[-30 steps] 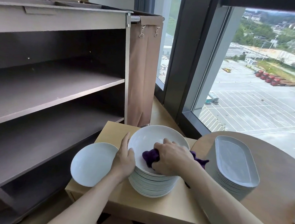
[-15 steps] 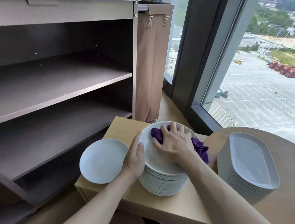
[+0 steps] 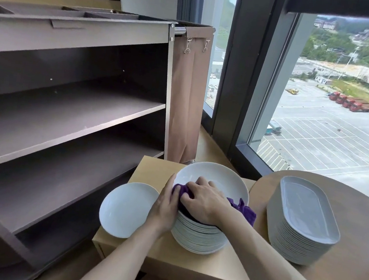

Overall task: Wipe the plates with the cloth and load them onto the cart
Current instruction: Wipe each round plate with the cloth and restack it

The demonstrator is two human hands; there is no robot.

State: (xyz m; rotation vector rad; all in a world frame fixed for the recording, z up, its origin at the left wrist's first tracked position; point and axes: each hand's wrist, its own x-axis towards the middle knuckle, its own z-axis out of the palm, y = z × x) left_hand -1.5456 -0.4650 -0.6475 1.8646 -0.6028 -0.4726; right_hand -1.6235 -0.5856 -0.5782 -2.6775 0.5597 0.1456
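A tall stack of round white plates (image 3: 199, 239) stands on a small light-wood table (image 3: 164, 260). My right hand (image 3: 206, 204) presses a purple cloth (image 3: 243, 210) into the top plate (image 3: 216, 178), near its left front part. My left hand (image 3: 166, 205) grips the stack's left rim. A single white plate (image 3: 126, 209) lies to the left, at the table's edge. The brown cart (image 3: 66, 111) with bare shelves stands on the left.
A stack of oval grey-white platters (image 3: 303, 226) sits on a round wooden table (image 3: 354, 265) at right. A brown cloth bag (image 3: 186, 98) hangs on the cart's end. Large windows lie behind the tables.
My right hand has dragged the cloth from the far side of the top plate back toward its near left side. My left hand stays on the stack's rim.
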